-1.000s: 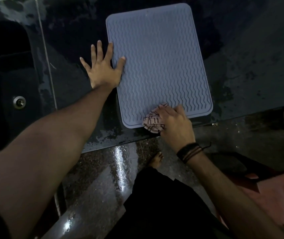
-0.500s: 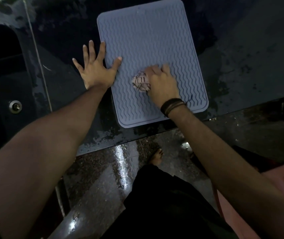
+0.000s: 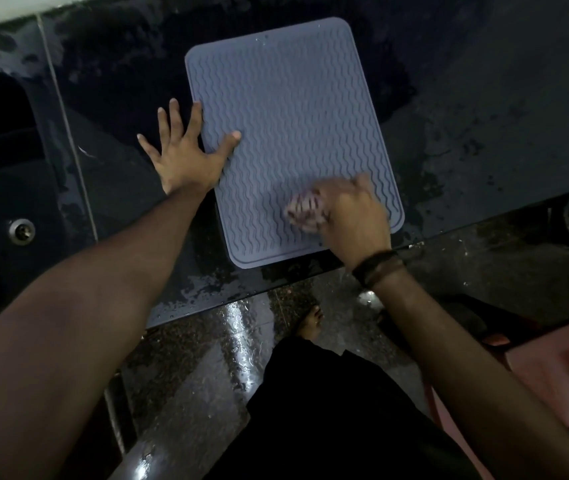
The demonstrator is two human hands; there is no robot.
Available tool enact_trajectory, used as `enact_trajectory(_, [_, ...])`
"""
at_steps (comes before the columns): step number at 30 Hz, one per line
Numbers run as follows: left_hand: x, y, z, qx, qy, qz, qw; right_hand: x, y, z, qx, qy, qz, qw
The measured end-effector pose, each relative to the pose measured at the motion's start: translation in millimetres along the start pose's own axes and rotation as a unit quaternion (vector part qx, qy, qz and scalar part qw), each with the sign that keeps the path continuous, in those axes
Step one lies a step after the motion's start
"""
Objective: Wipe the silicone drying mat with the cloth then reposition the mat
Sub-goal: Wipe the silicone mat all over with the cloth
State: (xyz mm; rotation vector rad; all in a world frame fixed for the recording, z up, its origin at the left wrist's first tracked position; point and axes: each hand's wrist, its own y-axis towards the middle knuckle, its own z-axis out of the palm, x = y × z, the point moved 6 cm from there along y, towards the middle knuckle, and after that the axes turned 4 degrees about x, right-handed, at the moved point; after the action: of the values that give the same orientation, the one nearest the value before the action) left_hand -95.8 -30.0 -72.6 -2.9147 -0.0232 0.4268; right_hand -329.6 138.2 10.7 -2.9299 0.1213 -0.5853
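- The mat (image 3: 290, 133) is laid flat on the dark, wet worktop (image 3: 484, 116), its near edge close to the worktop's front edge, so that its whole ribbed face can be reached from where the person stands.
- The left hand (image 3: 186, 157) is spread wide with straight fingers; the palm is set on the worktop just beside the mat's left edge, and the thumb and one fingertip are laid over that edge. Nothing is gripped by it. It is judged that the mat is pinned this way so it is not dragged along under the rubbing.
- The cloth (image 3: 305, 211) is bunched into a small wad and held in the curled fingers of the right hand (image 3: 349, 209), pressed down on the near right part of the mat. Both are blurred, so the exact grip cannot be told.
- The wad is kept small, probably so that pressure is put on the ribs rather than spread thin.
- The wiping is judged to be under way; the repositioning is not yet begun.
- Left of the left hand a dark sink (image 3: 6, 188) with a metal drain (image 3: 21, 232) is seen, well apart from the mat.
- Beyond the right hand the worktop is patched with water, and a wet slab may let the mat slide.
- Below the hands a wet, shiny floor (image 3: 207, 358), a bare foot (image 3: 309, 322) and dark clothing are seen; a reddish thing (image 3: 560, 375) lies under the right forearm, of a kind that cannot be told.
- Nothing is set on the mat in the way of the cloth.
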Motion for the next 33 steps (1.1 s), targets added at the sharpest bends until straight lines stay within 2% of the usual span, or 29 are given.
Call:
enact_trajectory(2, [-1, -1, 0, 0.002, 0.002, -0.002, 1.0, 1, 40, -8, -0.041, 0.012, -0.002, 0.999])
enact_trajectory(3, [-1, -1, -1, 0.003, 0.004, -0.002, 1.0, 2, 59, -7, -0.036, -0.001, -0.003, 0.999])
enact_trajectory(6, [-2, -1, -1, 0.004, 0.002, -0.005, 1.0, -5, 89, 14, 0.049, -0.055, 0.008, 0.997])
enact_trajectory(17, [0, -3, -2, 0.013, -0.002, -0.006, 1.0, -32, -34, 19, 0.037, -0.086, 0.008, 0.996])
enact_trajectory(21, [1, -1, -1, 0.01, -0.005, -0.002, 1.0, -34, -43, 7, 0.049, -0.095, 0.017, 0.994])
enact_trajectory(26, [1, -1, 2, 0.008, -0.008, 0.01, 1.0, -16, 15, -21, -0.057, -0.016, 0.017, 0.998])
enact_trajectory(28, [-1, -1, 1, 0.0, -0.005, 0.032, 0.999, -9, 49, -14, -0.041, -0.023, 0.016, 0.999])
enact_trajectory(31, [-3, 0, 2, 0.005, -0.001, 0.074, 0.997, -8, 78, 12, 0.031, -0.053, 0.032, 0.998])
enact_trajectory(33, [-2, 2, 5, 0.017, 0.007, 0.082, 0.996, -11, 82, 22, 0.034, -0.061, 0.036, 0.997])
